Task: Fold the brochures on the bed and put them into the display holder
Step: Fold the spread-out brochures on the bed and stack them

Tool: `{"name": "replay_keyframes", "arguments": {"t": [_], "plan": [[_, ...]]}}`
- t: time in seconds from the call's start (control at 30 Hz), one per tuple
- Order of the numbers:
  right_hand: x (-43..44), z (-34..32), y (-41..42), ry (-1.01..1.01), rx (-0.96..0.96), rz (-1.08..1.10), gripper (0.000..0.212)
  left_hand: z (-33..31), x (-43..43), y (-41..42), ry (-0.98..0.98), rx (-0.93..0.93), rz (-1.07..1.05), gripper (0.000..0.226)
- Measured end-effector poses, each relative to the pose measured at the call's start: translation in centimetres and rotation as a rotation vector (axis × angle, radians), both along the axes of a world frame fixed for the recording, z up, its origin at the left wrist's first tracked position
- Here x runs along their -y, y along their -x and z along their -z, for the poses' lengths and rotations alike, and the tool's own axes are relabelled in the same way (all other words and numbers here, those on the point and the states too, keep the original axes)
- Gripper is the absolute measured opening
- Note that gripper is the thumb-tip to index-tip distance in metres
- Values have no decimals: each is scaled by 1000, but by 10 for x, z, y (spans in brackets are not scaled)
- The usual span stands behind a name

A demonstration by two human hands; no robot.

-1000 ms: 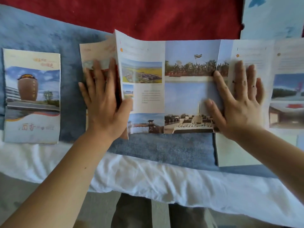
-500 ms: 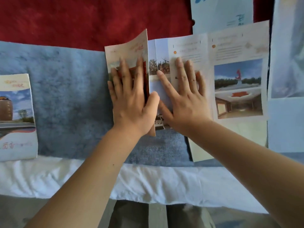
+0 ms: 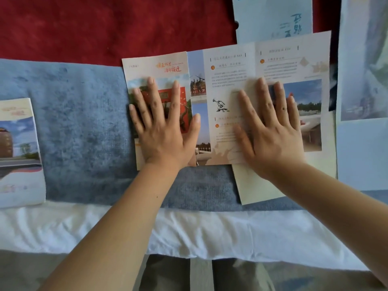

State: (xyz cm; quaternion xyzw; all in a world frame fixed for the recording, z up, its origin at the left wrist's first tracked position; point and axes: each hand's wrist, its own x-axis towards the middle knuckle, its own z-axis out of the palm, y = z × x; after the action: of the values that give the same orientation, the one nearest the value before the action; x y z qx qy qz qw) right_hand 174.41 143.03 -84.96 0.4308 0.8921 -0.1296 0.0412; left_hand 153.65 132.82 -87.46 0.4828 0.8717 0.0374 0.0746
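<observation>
A partly folded brochure (image 3: 228,80) lies flat on the blue blanket (image 3: 84,127). Its left cover panel, with orange lettering, is folded over the inner pages. My left hand (image 3: 163,124) rests flat on that cover, fingers spread. My right hand (image 3: 270,129) lies flat on the open text and photo panels to the right. A folded brochure (image 3: 19,152) with a brown tower picture sits at the left edge. No display holder is in view.
More pale blue brochures lie at the top right (image 3: 273,17) and far right (image 3: 363,80), partly under the open one. A red blanket (image 3: 105,26) covers the far side. White sheet (image 3: 210,232) hangs at the bed's near edge.
The left cover panel, which stood up under my left hand, now lies flat on the inner pages. My right hand has slid right across the open panels. The view shifted slightly.
</observation>
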Motion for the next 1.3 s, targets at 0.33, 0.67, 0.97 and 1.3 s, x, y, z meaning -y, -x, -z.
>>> {"name": "replay_keyframes", "arguments": {"t": [0.33, 0.67, 0.97, 1.3], "plan": [[45, -1, 55, 5, 46, -131, 76, -7, 61, 73, 44, -50, 2, 73], [65, 5, 108, 27, 21, -118, 73, -18, 108, 132, -1, -7, -139, 87], [66, 16, 113, -36, -12, -140, 64, -42, 97, 128, -156, 363, -300, 106], [68, -5, 116, 60, -9, -144, 67, -65, 64, 101, -188, 630, -357, 98]]}}
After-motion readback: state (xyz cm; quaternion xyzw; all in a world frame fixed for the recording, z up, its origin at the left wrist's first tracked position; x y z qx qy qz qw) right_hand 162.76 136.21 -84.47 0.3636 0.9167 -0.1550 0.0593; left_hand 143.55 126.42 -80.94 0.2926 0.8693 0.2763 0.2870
